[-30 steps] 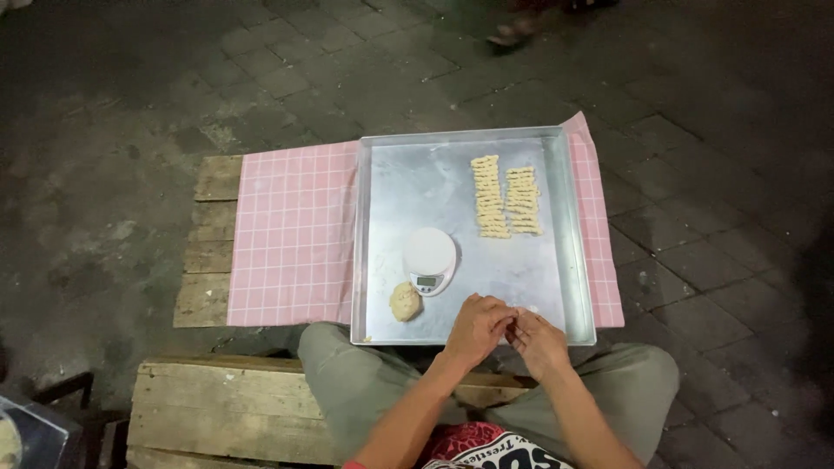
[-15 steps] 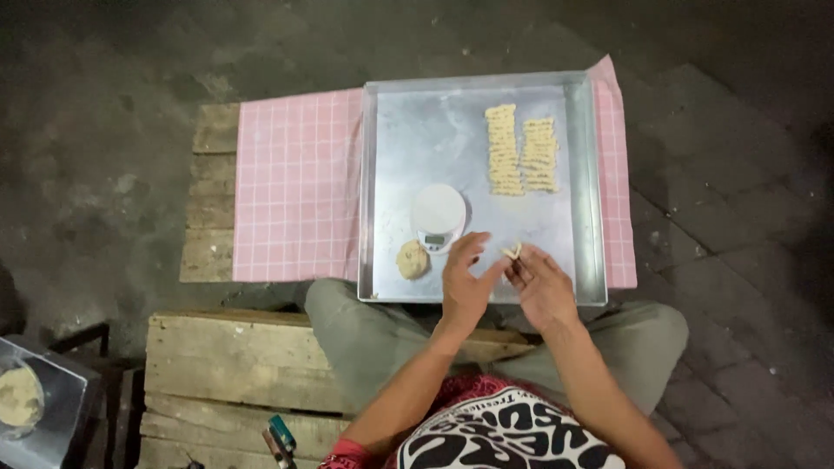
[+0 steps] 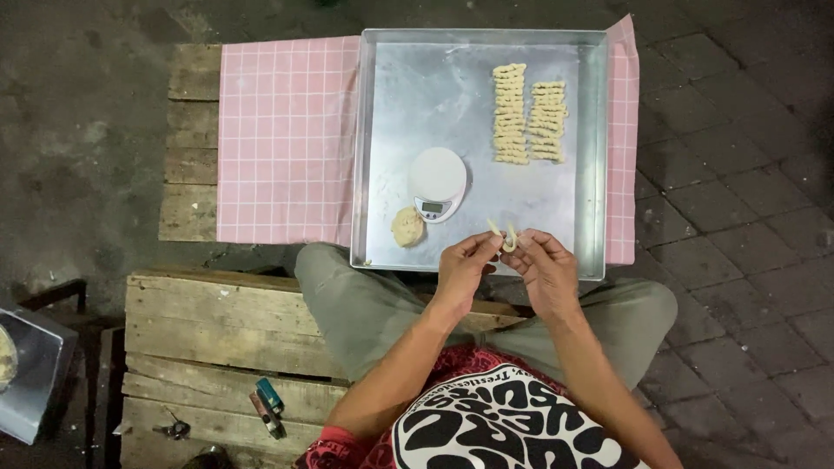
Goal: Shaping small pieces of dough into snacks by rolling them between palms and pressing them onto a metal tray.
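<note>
My left hand [image 3: 462,267] and my right hand [image 3: 544,269] meet over the near edge of a large metal tray [image 3: 382,156]. Together they pinch a thin pale dough strip [image 3: 504,236] bent into a loop between the fingertips. On the tray, a small lump of dough [image 3: 407,226] lies at the near left, beside a round white kitchen scale [image 3: 438,182]. Two rows of shaped dough twists [image 3: 526,123] lie at the far right of the tray.
The tray rests on a pink checked cloth [image 3: 282,139] over a wooden pallet [image 3: 189,148]. I sit on another wooden pallet [image 3: 208,330] that carries two lighters [image 3: 268,405] and keys [image 3: 172,427]. A container [image 3: 26,365] stands at the left edge. Paving stones surround everything.
The view has closed in on the tray. Both hands have lifted slightly and the dough strip now shows as a loop between the fingertips.
</note>
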